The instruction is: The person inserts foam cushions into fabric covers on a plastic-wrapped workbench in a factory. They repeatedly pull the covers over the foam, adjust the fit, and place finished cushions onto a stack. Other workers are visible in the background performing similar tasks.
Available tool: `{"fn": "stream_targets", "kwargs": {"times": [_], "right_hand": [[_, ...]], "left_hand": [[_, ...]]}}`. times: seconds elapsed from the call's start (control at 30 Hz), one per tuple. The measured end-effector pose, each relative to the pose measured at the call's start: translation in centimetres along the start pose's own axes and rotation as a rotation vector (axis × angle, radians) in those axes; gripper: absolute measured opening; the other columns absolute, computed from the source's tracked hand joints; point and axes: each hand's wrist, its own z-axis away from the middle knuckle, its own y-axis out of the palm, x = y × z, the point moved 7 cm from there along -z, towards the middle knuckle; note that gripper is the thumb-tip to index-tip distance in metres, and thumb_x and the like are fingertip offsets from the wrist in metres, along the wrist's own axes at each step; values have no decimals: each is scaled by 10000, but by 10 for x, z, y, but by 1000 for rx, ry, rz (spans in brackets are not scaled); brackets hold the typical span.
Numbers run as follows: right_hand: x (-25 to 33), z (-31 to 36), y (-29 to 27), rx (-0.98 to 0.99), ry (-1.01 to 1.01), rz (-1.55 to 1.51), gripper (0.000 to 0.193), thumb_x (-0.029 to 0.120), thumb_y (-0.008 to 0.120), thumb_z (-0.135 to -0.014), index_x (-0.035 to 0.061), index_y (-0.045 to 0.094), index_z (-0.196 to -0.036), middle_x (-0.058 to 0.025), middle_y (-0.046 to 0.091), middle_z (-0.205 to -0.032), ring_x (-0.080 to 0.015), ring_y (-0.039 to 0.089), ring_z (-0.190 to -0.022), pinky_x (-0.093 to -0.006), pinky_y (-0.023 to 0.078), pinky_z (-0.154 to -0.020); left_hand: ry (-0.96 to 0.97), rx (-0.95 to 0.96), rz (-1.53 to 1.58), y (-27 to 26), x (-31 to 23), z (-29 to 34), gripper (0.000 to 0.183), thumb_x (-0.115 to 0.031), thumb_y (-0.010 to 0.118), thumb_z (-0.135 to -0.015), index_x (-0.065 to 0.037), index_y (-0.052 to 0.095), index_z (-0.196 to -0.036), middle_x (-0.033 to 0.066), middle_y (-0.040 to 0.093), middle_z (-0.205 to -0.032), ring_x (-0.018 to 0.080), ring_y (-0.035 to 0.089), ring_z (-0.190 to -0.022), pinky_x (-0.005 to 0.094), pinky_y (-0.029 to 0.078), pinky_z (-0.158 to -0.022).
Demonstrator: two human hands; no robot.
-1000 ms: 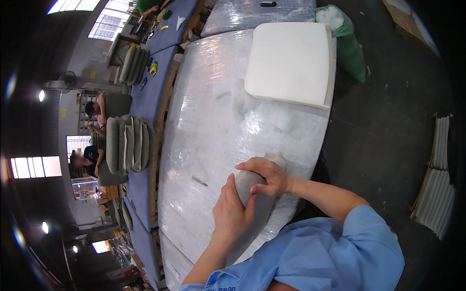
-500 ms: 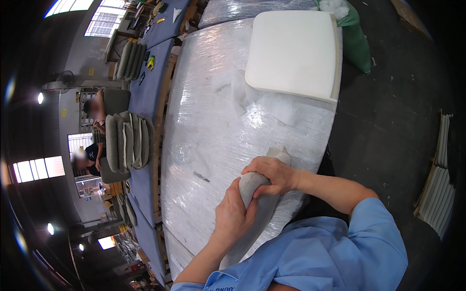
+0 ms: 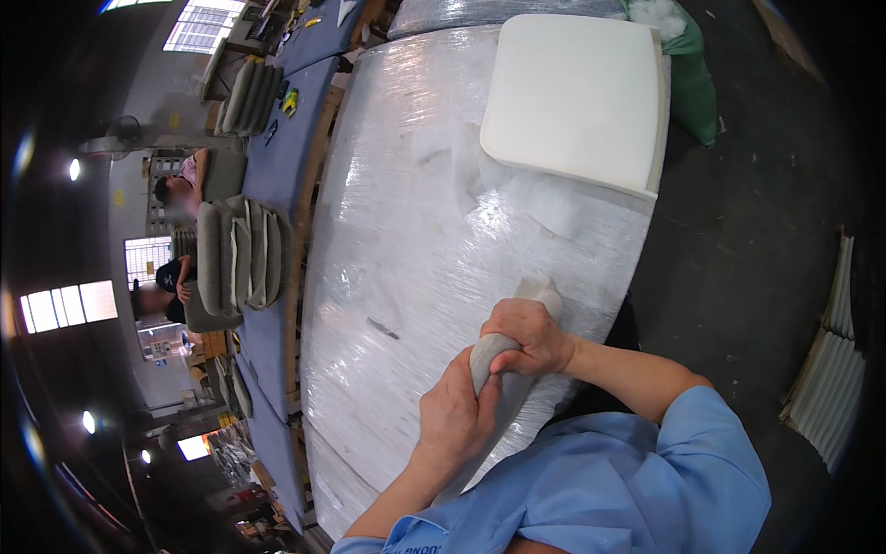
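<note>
A grey fabric-covered cushion (image 3: 495, 353) stands on its edge against my front, on a work surface wrapped in clear plastic film (image 3: 388, 240). My left hand (image 3: 454, 406) is closed on the cushion's upper edge, thumb toward the near side. Just beyond it, my right hand (image 3: 530, 334) also grips that edge, and fabric bunches between the two hands. The cushion's far end pokes out past my right hand; its lower part is mostly hidden by my arms. Farther off lies a white foam pad (image 3: 572, 97) with rounded corners.
Wisps of white fibre (image 3: 461, 171) and a small dark strip (image 3: 382, 329) lie on the film. Leftward runs a blue-topped table (image 3: 300, 138) with stacked grey cushions (image 3: 242, 254); two people sit beyond. A green sack (image 3: 692, 88) stands at the far right, pale slatted pieces (image 3: 826, 388) on the floor.
Both hands have shifted slightly to the right along with the gripped cushion edge, and less bunched fabric shows between them. The view has tilted a little.
</note>
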Motion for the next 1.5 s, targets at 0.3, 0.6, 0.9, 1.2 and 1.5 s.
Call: {"fn": "stream_targets", "kwargs": {"times": [0.3, 0.6, 0.9, 1.2, 1.5], "right_hand": [[8, -6, 0, -32, 197, -56, 375, 380, 692, -942, 37, 677, -792, -106, 610, -731, -295, 614, -691, -391, 489, -641], [18, -9, -6, -53, 451, -2, 342, 202, 633, -920, 13, 511, -663, -122, 508, -656, -276, 494, -607, -416, 395, -593], [12, 31, -22, -138, 495, -99, 322, 200, 503, -951, -17, 637, -754, -149, 634, -752, -245, 594, -654, -352, 463, -635], [-14, 57, -33, -182, 564, -348, 457, 309, 436, -960, -31, 679, -774, -165, 700, -816, -244, 650, -749, -339, 512, -739], [-65, 82, -41, -116, 593, -255, 439, 237, 397, -987, -19, 665, -752, -154, 698, -783, -238, 653, -706, -329, 517, -726]], "left_hand": [[-52, -24, 46, 0, 5, -2, 280, -221, 553, -1047, -35, 623, -1243, 191, 719, -966, 376, 719, -831, 445, 563, -715], [-61, 30, 140, 7, 4, -1, 287, -235, 501, -1071, -53, 647, -1238, 186, 723, -965, 396, 703, -833, 463, 553, -720], [-204, 405, 659, 49, 23, 4, 498, -348, 371, -1117, -74, 507, -1509, 264, 674, -1255, 384, 648, -1195, 395, 480, -1010], [-284, 412, 835, 128, 75, -2, 552, -345, 422, -1098, 21, 491, -1506, 232, 556, -1496, 318, 494, -1430, 331, 330, -1193], [-308, 417, 705, 188, 118, -18, 527, -307, 434, -1085, 30, 517, -1482, 221, 556, -1501, 307, 507, -1419, 330, 341, -1188]]}}
